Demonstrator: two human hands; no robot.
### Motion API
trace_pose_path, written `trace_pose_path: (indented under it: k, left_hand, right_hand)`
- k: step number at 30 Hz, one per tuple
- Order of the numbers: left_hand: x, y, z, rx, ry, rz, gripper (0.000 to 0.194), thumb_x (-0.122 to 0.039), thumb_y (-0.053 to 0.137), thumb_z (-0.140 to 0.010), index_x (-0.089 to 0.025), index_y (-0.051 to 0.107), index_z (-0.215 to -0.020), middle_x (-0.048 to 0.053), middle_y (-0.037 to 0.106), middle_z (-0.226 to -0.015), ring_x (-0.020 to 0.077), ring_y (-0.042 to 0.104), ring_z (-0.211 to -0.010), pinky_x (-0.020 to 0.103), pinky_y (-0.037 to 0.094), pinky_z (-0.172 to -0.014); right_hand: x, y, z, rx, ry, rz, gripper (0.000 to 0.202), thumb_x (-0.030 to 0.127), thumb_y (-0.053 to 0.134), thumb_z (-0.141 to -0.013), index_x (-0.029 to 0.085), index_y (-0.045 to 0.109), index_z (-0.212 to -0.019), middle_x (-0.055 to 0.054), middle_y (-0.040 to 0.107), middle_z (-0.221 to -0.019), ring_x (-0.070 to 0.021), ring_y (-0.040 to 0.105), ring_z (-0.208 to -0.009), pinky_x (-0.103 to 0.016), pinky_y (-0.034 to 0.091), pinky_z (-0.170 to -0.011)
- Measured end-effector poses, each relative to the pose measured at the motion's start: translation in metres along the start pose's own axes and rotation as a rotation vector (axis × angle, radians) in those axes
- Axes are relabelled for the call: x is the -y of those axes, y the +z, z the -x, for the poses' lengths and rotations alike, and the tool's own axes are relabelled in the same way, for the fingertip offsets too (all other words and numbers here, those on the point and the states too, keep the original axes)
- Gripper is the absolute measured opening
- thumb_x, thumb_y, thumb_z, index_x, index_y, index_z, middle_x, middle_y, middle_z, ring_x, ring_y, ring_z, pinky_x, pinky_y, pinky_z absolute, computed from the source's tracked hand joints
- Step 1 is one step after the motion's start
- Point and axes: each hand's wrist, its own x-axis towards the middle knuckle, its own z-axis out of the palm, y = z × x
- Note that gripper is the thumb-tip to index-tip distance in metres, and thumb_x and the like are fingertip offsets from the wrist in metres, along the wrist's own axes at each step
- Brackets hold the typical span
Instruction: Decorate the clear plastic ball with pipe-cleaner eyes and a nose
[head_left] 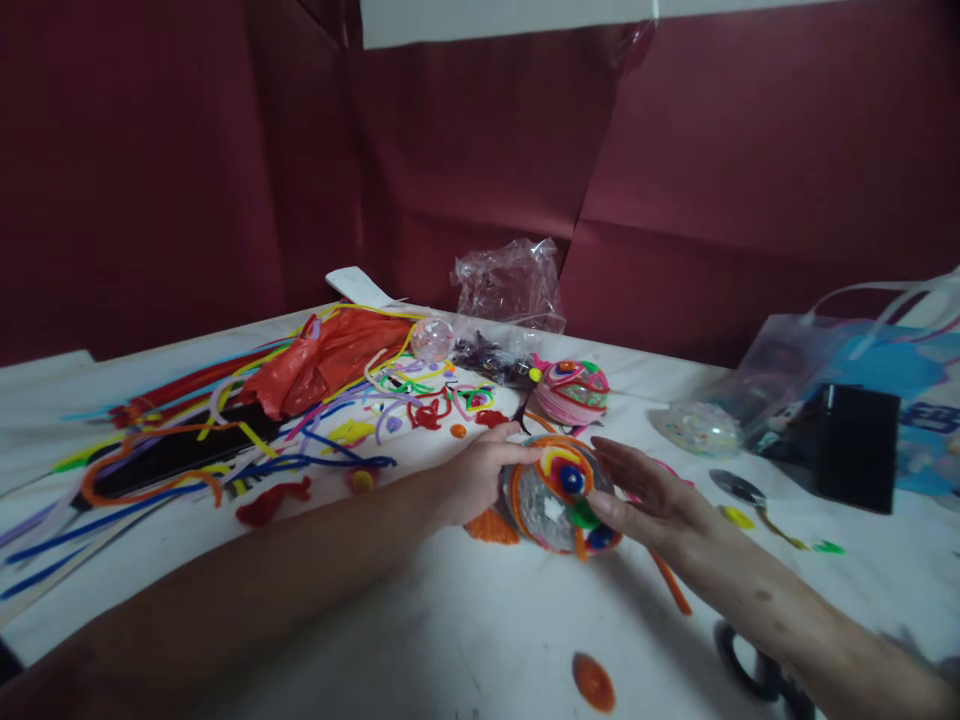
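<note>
Between my two hands is a clear ball (544, 510) decorated with pipe cleaners. It carries orange strips, a red and yellow coil with a blue centre, and green and blue patches. My left hand (480, 475) grips its left side, with the thumb along the top. My right hand (649, 495) holds the right side, thumb near the green patch and fingers behind. An orange pipe-cleaner piece (493, 527) shows under the left side, and an orange strip (670, 583) sticks out below my right hand. Just behind stands a second, pink-wrapped ball (574, 392).
Many coloured pipe cleaners (150, 480) and a red plastic bag (330, 355) cover the left. A clear ball (433, 340) and clear wrapper (510, 285) lie behind. At right are a clear dome (697, 430), black box (856, 448) and scissors (757, 670). An orange coil (593, 682) lies in front.
</note>
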Motion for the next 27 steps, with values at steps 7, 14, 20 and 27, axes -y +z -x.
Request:
trace_pose_path:
  k: [7,14,20,27]
  left_hand:
    - [0.004,0.011,0.006,-0.118,0.020,0.014,0.068,-0.014,0.057,-0.072,-0.010,0.026,-0.132,0.014,0.055,-0.114,0.0227,0.059,-0.100,0.032,0.046,-0.084]
    - [0.010,-0.001,0.014,-0.071,0.083,-0.009,0.063,-0.015,0.062,-0.069,-0.013,0.034,-0.126,0.014,0.039,-0.135,0.0269,0.045,-0.119,0.038,0.037,-0.100]
    - [0.010,-0.007,0.020,-0.044,0.048,-0.024,0.069,-0.017,0.061,-0.072,-0.014,0.027,-0.132,0.012,0.033,-0.141,0.0250,0.040,-0.125,0.037,0.034,-0.103]
    - [0.009,-0.009,0.019,-0.019,0.061,-0.036,0.075,-0.018,0.063,-0.072,-0.013,0.023,-0.135,0.013,0.028,-0.144,0.0249,0.036,-0.128,0.036,0.033,-0.104]
  right_hand:
    - [0.004,0.009,-0.008,0.015,0.008,-0.063,0.083,0.060,0.066,-0.067,0.010,0.039,-0.128,-0.015,0.051,-0.124,-0.0296,0.047,-0.114,-0.034,0.047,-0.090]
    - [0.015,0.013,-0.008,0.037,0.018,-0.094,0.070,0.047,0.070,-0.063,0.014,0.045,-0.119,-0.011,0.061,-0.109,-0.0275,0.059,-0.095,-0.032,0.054,-0.076]
    - [0.017,0.012,-0.013,0.102,-0.017,0.000,0.055,0.041,0.068,-0.068,0.017,0.049,-0.114,-0.005,0.063,-0.104,-0.0241,0.061,-0.088,-0.030,0.052,-0.072]
    - [0.016,0.009,-0.015,0.129,-0.040,0.053,0.050,0.041,0.067,-0.072,0.019,0.052,-0.115,-0.005,0.062,-0.106,-0.0244,0.059,-0.090,-0.030,0.052,-0.072]
